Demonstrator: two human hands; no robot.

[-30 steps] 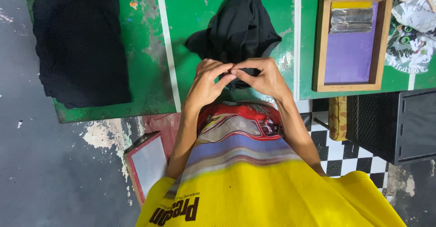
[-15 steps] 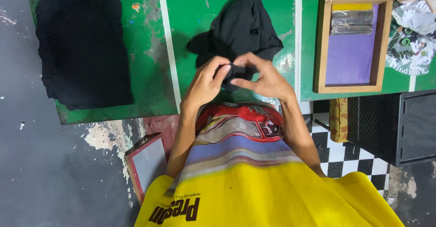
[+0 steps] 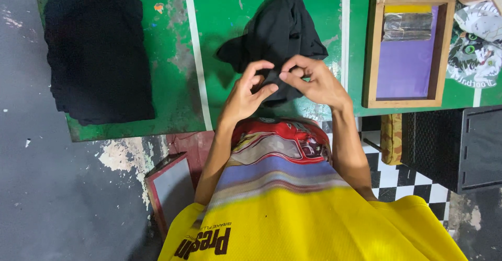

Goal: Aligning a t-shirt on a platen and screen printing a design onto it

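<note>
- Head view, looking straight down: I see both hands meeting over a crumpled black garment [image 3: 282, 36] on the green table [image 3: 219, 10].
- Left hand [image 3: 246, 91]: fingers curled, thumb and forefinger pressed together on the garment's near edge, pinching a bit of the cloth.
- Right hand [image 3: 314, 83]: likewise pinched on the same edge, its fingertips just beside the left's, nearly touching.
- The garment lies bunched directly beyond both hands, its bulk spreading away from the fingertips; the near hem is tucked under the palms.
- What exactly sits between the fingertips, a tag or a fold, I can't make out; it is dark on dark.
- Far out from the left hand, a stack of folded black cloth [image 3: 97, 52] lies on the table, well apart from the hands.
- Out past the right hand, a wooden frame [image 3: 372, 52] with a purple screen [image 3: 405, 65] rests flat; a silvery strip lies at its far end.
- Beyond the frame, at the table's edge, a printed cloth with a cat face [image 3: 473, 52].
- Below the wrists, a yellow shirt [image 3: 314, 224] fills the near view.
- Near the left elbow, a second framed screen [image 3: 170, 188] leans on the floor.
</note>
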